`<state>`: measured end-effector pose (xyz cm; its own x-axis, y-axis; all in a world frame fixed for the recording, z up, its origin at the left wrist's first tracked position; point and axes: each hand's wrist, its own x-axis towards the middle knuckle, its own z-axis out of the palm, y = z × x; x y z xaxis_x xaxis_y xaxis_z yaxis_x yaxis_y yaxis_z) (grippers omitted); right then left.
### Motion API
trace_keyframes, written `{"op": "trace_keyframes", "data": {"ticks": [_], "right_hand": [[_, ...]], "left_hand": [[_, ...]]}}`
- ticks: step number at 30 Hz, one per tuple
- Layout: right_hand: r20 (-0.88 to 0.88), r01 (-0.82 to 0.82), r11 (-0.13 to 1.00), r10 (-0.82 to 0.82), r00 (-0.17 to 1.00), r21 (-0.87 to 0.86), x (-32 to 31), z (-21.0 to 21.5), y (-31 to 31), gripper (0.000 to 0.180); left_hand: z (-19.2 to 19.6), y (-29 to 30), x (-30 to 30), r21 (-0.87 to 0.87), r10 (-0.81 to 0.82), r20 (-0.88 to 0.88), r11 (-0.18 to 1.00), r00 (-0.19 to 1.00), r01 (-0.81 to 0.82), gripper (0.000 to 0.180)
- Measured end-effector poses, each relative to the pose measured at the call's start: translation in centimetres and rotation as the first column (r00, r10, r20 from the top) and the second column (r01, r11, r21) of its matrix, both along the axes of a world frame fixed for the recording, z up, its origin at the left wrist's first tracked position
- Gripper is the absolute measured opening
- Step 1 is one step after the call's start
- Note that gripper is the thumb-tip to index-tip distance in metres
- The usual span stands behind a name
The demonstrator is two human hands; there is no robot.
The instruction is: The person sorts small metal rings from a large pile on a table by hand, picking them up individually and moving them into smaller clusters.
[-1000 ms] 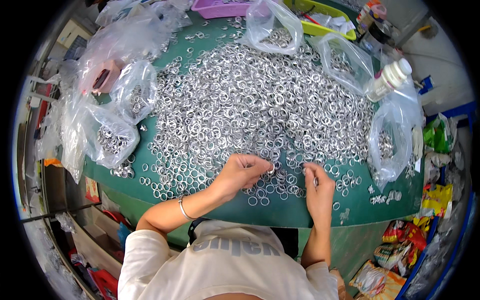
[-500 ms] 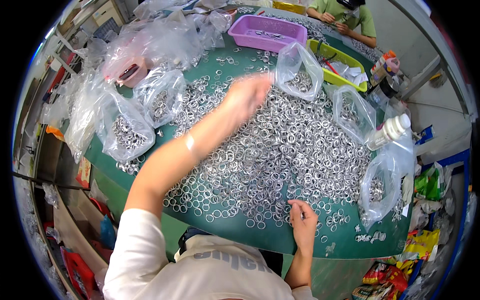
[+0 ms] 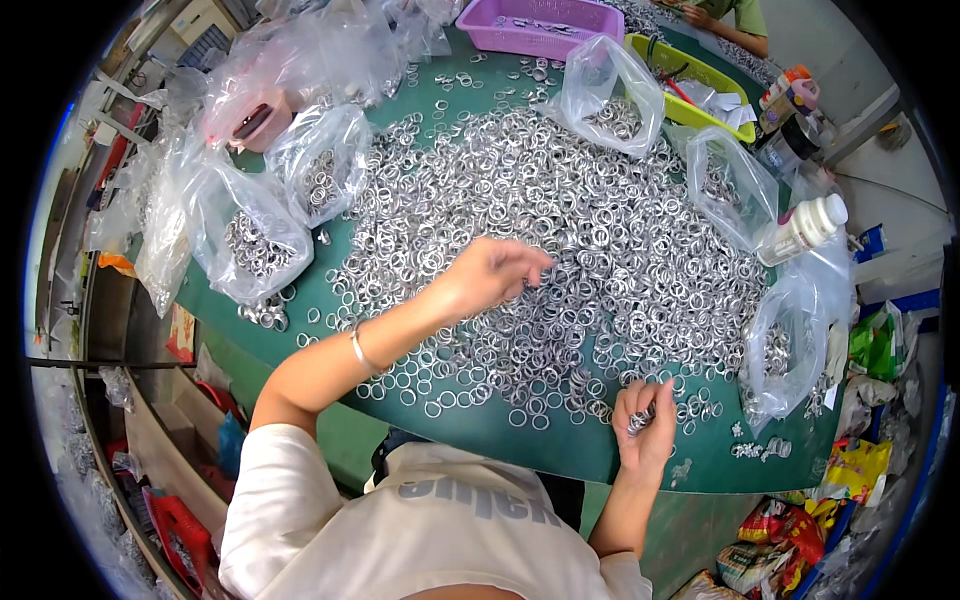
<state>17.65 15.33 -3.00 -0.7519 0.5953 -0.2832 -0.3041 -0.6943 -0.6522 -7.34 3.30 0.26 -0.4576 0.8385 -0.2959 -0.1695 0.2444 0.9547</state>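
Over the ring heap [image 3: 560,260], left hand [image 3: 490,275] pinches loosely mid-gathering; right hand [image 3: 645,425] holds stacked rings [image 3: 640,420], next needing another ring added.

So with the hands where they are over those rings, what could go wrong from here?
1. The right hand holds a small stack of metal rings at the near table edge; a loose grip could drop some off the table.
2. The left hand hangs above the ring pile; a sweep could scatter loose rings.
3. The white bottle lies tilted among open plastic bags and might roll.
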Motion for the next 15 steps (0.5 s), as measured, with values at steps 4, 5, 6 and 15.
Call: {"op": "trace_keyframes", "data": {"ticks": [4, 5, 6, 15], "right_hand": [[0.27, -0.216, 0.968, 0.176, 0.947, 0.126, -0.6, 0.1, 0.3, 0.033], [0.302, -0.287, 0.932, 0.214, 0.929, 0.222, -1.0, 0.5, 0.2, 0.021], [0.374, -0.334, 0.867, 0.189, 0.908, 0.37, -1.5, 0.8, 0.1, 0.016], [0.515, -0.54, -0.058, -0.228, 0.826, 0.84, -7.7, 0.6, -0.4, 0.015]], "left_hand": [[-3.7, -3.6, 1.9, 0.038, 0.004, -0.697, 0.999, 0.717, 0.031, 0.021], [-3.4, -3.7, 2.3, -0.036, -0.053, -0.725, 0.999, 0.686, 0.04, 0.021], [-2.6, -3.7, 2.6, -0.109, -0.112, -0.748, 0.993, 0.654, 0.046, 0.022], [-3.1, -2.5, 4.2, -0.196, -0.264, -0.885, 0.958, 0.384, 0.208, 0.024]]}}
